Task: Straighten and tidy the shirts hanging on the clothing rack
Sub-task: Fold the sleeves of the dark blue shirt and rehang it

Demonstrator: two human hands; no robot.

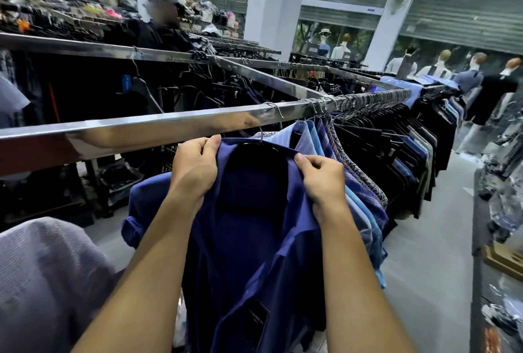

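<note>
Navy shirt (254,211) below rail (158,123): left hand (192,171) and right hand (322,180) pinching collar; uneven pull risks unseating hanger (263,148).

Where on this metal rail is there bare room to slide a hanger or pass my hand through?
Bare: the shiny metal rail left of the dark blue shirt both hands hold. Crowded: right of it, light blue and black shirts and hooks pack tightly.

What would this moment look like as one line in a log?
step: straightening collar | left hand: pinching dark blue shirt | right hand: pinching same shirt | black hanger: on shiny metal rail
</note>
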